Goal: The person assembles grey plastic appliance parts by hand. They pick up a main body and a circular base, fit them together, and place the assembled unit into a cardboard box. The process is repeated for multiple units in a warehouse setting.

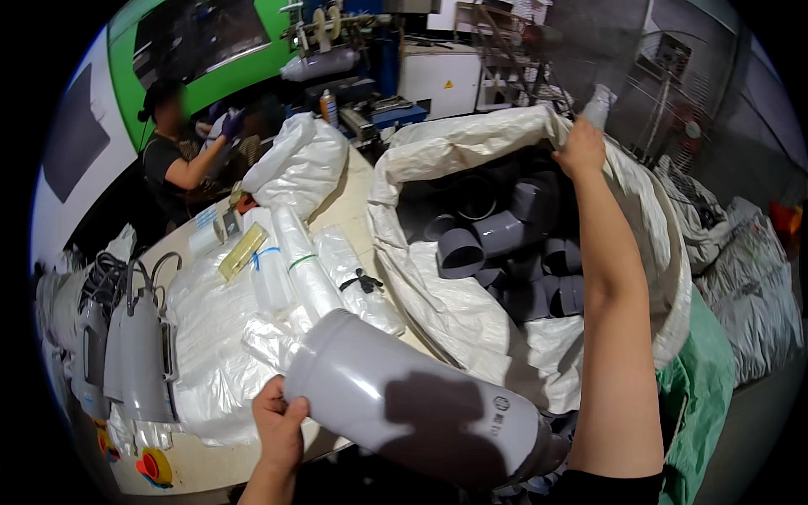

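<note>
My left hand (278,425) grips the near end of a large grey plastic pipe fitting (412,404), held across the lower middle of the view. My right hand (579,150) reaches up and holds the far rim of a big white woven sack (446,303). The sack stands open and holds several grey pipe fittings (505,244). My right forearm crosses over the sack's mouth.
A work table (210,463) on the left carries clear plastic bags (290,269), bundled bag rolls and a heat-sealing device (139,353). Another person (172,160) works at the table's far end by a green machine (202,50). More filled sacks (749,278) lie at the right.
</note>
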Motion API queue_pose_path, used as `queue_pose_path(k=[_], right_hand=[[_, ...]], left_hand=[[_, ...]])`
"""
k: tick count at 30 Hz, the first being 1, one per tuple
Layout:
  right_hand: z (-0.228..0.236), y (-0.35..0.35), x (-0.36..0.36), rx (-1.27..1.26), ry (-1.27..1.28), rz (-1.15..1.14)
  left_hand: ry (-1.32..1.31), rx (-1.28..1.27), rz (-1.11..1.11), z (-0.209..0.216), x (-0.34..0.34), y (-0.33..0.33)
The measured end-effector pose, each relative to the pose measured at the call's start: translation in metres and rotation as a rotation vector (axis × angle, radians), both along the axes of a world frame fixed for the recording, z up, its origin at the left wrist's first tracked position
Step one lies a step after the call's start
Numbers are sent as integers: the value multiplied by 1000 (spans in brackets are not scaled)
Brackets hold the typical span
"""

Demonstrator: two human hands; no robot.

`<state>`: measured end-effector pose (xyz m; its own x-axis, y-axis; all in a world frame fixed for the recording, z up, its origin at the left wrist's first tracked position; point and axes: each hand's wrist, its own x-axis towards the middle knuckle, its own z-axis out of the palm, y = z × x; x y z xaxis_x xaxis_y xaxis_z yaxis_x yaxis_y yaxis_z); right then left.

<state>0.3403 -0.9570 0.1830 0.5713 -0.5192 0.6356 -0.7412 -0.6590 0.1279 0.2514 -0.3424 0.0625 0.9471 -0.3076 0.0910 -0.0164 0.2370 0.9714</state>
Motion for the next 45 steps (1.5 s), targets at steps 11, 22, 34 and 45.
queue_pose_path(k=[11, 22, 34, 45], right_hand=[[-23, 100, -175, 628, -197, 577], [-15, 135, -354, 420, -548, 291], [-87, 103, -236, 525, -419, 533], [-184, 247, -288, 495, -43, 566]], left_hand=[[-266, 302, -216, -18, -64, -95], [-54, 302, -246, -61, -101, -101], [40, 115, -33, -78, -72, -82], [100, -61, 329, -74, -79, 136]])
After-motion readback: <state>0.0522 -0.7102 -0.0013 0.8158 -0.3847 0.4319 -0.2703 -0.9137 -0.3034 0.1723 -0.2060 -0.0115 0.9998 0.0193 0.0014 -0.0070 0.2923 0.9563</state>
